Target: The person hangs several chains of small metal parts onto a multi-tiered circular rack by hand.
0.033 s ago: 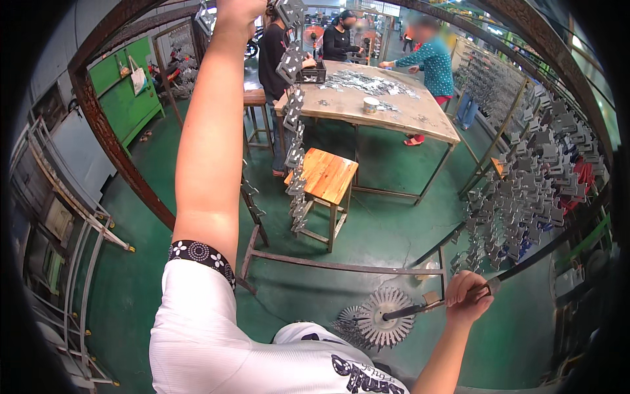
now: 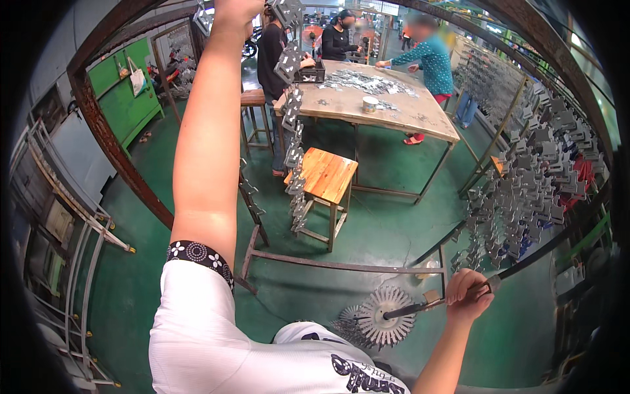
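My left arm reaches up to the top edge, where my left hand (image 2: 240, 9) is cut off by the picture; its fingers are hidden. Right beside it hangs a string of grey stamped metal plates (image 2: 288, 65), running down toward a wooden stool. At the lower right, my right hand (image 2: 467, 295) is closed around a dark metal bar (image 2: 408, 311). Below and left of that hand, a round grey rack with radial metal fingers (image 2: 377, 323) appears at the bar's lower end.
A rusty metal frame (image 2: 111, 141) surrounds me, with a low crossbar (image 2: 328, 265) ahead. Beyond stand a wooden stool (image 2: 325, 172) and a worktable (image 2: 420, 121) bearing loose metal parts, with several people around it. Dense hanging metal parts (image 2: 518, 190) fill the right side.
My left arm has shifted very slightly left. The person in the teal top has moved a hand a little over the table. My right hand keeps its grip on the bar.
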Tool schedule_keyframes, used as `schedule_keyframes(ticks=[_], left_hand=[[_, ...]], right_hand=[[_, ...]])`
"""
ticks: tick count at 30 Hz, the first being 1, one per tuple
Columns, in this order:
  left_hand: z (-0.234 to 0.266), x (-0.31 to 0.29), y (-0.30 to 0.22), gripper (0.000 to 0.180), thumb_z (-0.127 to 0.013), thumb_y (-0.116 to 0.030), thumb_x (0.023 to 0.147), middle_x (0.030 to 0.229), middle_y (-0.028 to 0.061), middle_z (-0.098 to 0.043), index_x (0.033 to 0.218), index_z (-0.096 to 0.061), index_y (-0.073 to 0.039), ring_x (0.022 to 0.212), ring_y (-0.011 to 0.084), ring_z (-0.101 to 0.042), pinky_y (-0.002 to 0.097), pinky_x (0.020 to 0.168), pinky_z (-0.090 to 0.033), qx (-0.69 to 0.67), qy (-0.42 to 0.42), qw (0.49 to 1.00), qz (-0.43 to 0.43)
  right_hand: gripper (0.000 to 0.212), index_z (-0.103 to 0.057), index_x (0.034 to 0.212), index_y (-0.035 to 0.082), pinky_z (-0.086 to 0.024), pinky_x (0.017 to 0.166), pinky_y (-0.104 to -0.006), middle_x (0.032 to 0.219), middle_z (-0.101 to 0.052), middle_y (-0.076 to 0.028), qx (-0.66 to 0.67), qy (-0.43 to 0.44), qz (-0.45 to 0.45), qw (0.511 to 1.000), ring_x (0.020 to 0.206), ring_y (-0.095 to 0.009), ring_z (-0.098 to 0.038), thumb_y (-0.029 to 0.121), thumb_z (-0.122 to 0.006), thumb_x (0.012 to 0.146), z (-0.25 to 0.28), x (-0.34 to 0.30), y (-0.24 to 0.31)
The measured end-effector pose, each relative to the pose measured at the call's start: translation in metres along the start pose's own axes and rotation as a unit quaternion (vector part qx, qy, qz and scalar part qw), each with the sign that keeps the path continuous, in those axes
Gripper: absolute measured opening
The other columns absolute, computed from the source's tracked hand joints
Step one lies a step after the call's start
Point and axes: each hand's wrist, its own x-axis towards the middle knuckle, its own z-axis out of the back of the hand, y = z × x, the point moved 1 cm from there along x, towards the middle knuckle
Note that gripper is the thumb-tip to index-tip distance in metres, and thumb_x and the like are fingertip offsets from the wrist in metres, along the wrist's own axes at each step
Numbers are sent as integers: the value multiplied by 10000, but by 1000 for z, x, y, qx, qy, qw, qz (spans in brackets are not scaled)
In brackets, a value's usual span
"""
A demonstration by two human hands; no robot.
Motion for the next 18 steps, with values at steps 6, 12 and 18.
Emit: schedule_keyframes(ticks=[6, 12, 18], left_hand=[[6, -1, -12, 142, -559, 43, 704, 756, 92, -601, 842, -589, 30, 627, 153, -563, 270, 561, -472, -140, 20, 990, 26], [29, 12, -2, 63, -523, 30, 719, 703, 132, -578, 759, -565, 53, 597, 205, -569, 320, 552, -487, -277, 32, 958, 70], [42, -16, -28, 105, -521, -30, 762, 707, 73, -585, 805, -574, 50, 595, 144, -552, 238, 551, -446, -249, 80, 962, 79]], right_hand=[[620, -354, 473, 62, -267, 288, -203, 436, -333, -18, -10, -4, 2, 1000, 321, -95, -324, 627, -527, 661, -1, 0, -1], [613, -360, 486, 60, -265, 293, -205, 450, -336, -17, -13, 7, 3, 1000, 334, -92, -326, 622, -513, 679, -2, 0, -1], [603, -369, 497, 60, -276, 302, -203, 459, -340, -21, -10, 18, 9, 1000, 342, -93, -329, 614, -501, 694, 0, 1, -1]])
